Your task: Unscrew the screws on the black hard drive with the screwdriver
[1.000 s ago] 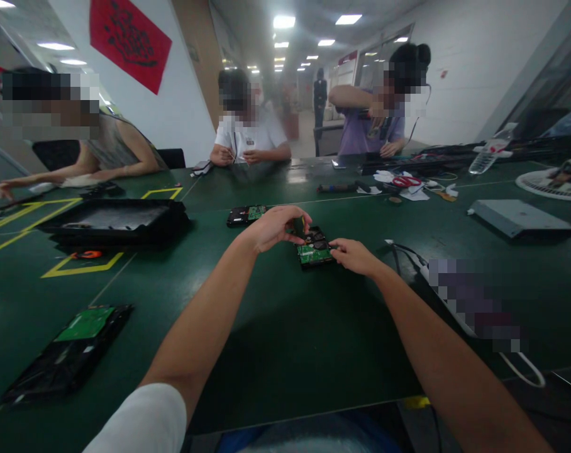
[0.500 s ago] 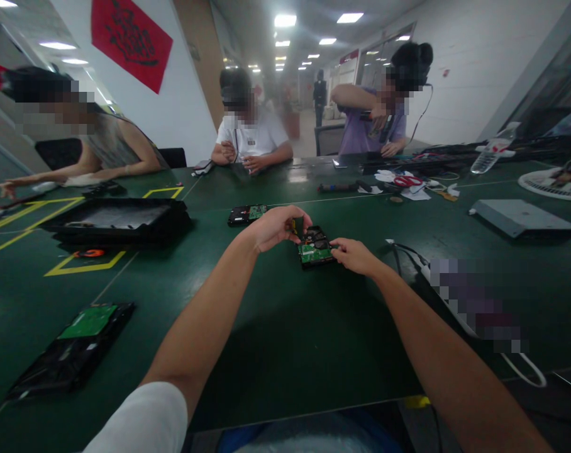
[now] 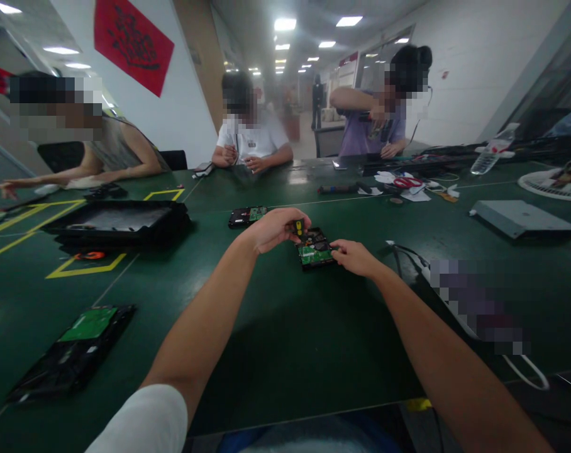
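A hard drive (image 3: 316, 253) with a green circuit board lies on the table in front of me. My left hand (image 3: 282, 228) is closed around a screwdriver (image 3: 300, 226) with a black and yellow handle, held over the drive's left side; its tip is hidden. At the drive's right edge, the fingers of my right hand (image 3: 354, 257) pinch the casing. Another hard drive (image 3: 241, 216) lies just beyond my left hand. Nearer, at the left, rests a larger black drive (image 3: 73, 355) with a green board.
Black trays (image 3: 120, 220) stand at the left by yellow tape marks. On the right are a grey metal box (image 3: 526, 218), a power strip (image 3: 448, 302) with cables and a plastic bottle (image 3: 493, 151). Scissors (image 3: 407, 182) lie among paper scraps. Three people sit across the table.
The screwdriver handle has turned in my left hand, so more of its yellow part shows. My right hand still grips the drive's edge.
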Action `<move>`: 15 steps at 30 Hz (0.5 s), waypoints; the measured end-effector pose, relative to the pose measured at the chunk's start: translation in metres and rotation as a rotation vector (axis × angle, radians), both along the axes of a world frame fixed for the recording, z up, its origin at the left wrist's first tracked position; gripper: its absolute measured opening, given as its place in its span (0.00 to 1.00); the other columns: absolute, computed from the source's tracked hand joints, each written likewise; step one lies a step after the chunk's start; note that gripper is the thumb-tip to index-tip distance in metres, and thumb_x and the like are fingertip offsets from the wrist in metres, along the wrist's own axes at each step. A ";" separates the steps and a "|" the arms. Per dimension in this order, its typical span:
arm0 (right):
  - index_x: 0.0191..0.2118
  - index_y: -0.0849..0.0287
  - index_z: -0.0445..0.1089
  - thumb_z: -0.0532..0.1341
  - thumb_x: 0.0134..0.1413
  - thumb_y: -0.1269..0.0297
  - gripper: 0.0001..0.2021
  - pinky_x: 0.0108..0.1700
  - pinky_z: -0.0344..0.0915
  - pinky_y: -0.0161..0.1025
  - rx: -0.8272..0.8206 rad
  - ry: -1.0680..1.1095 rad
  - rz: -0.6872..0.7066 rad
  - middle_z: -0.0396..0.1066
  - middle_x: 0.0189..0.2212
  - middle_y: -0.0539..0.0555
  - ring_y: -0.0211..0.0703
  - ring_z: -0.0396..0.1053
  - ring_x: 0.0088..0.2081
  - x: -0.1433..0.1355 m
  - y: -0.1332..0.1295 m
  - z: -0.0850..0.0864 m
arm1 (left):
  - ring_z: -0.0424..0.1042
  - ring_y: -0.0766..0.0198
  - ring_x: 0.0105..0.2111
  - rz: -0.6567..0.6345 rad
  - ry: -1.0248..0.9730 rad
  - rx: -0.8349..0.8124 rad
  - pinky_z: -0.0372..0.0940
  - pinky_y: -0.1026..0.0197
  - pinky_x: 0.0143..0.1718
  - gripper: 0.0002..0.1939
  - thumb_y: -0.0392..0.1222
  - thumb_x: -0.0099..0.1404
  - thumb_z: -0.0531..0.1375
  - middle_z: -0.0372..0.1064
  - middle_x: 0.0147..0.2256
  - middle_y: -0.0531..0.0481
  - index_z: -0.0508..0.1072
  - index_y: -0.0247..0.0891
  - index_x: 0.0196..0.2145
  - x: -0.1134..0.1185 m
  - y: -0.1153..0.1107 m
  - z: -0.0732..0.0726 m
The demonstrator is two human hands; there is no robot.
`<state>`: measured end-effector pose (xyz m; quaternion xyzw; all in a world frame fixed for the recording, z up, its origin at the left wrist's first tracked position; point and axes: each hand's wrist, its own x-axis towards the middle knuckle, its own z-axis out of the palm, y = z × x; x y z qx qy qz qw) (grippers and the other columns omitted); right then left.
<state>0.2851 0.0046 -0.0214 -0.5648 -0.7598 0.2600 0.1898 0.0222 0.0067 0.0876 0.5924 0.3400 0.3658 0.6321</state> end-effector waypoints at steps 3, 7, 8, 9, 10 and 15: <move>0.59 0.62 0.72 0.57 0.65 0.61 0.20 0.35 0.62 0.37 -0.002 -0.005 -0.005 0.78 0.31 0.53 0.43 0.73 0.33 0.000 0.000 0.000 | 0.74 0.62 0.34 0.023 0.025 0.015 0.71 0.64 0.31 0.11 0.42 0.63 0.61 0.74 0.34 0.42 0.78 0.31 0.36 -0.002 0.000 0.001; 0.59 0.62 0.72 0.57 0.65 0.61 0.20 0.35 0.62 0.36 -0.002 -0.004 -0.003 0.78 0.32 0.53 0.42 0.73 0.33 -0.001 0.000 0.001 | 0.76 0.58 0.36 0.059 0.005 0.008 0.73 0.59 0.32 0.12 0.44 0.63 0.61 0.75 0.35 0.41 0.76 0.32 0.41 0.000 0.000 -0.003; 0.59 0.62 0.72 0.57 0.65 0.61 0.20 0.35 0.62 0.36 -0.001 -0.003 -0.001 0.78 0.32 0.53 0.42 0.73 0.33 0.000 0.000 0.001 | 0.77 0.57 0.36 0.069 -0.012 0.002 0.73 0.58 0.31 0.13 0.44 0.64 0.61 0.75 0.35 0.41 0.74 0.33 0.42 0.001 0.001 -0.005; 0.59 0.62 0.71 0.57 0.66 0.61 0.20 0.35 0.62 0.36 -0.001 -0.002 -0.001 0.78 0.32 0.54 0.42 0.73 0.34 0.000 0.000 0.001 | 0.77 0.56 0.36 0.074 -0.032 -0.004 0.73 0.58 0.31 0.13 0.44 0.64 0.60 0.76 0.35 0.41 0.73 0.33 0.43 0.003 0.001 -0.007; 0.59 0.62 0.71 0.57 0.66 0.61 0.20 0.35 0.62 0.36 -0.002 -0.001 0.001 0.78 0.33 0.54 0.42 0.73 0.34 0.000 0.000 0.000 | 0.77 0.56 0.36 0.073 -0.051 -0.011 0.73 0.58 0.31 0.12 0.44 0.65 0.60 0.76 0.35 0.40 0.72 0.34 0.43 0.005 0.002 -0.008; 0.59 0.61 0.71 0.57 0.66 0.61 0.20 0.35 0.63 0.37 -0.013 0.013 0.001 0.78 0.33 0.53 0.42 0.73 0.33 0.001 0.000 -0.002 | 0.77 0.56 0.38 0.043 -0.094 -0.036 0.74 0.57 0.34 0.09 0.43 0.64 0.60 0.76 0.36 0.40 0.71 0.34 0.38 0.007 0.003 -0.010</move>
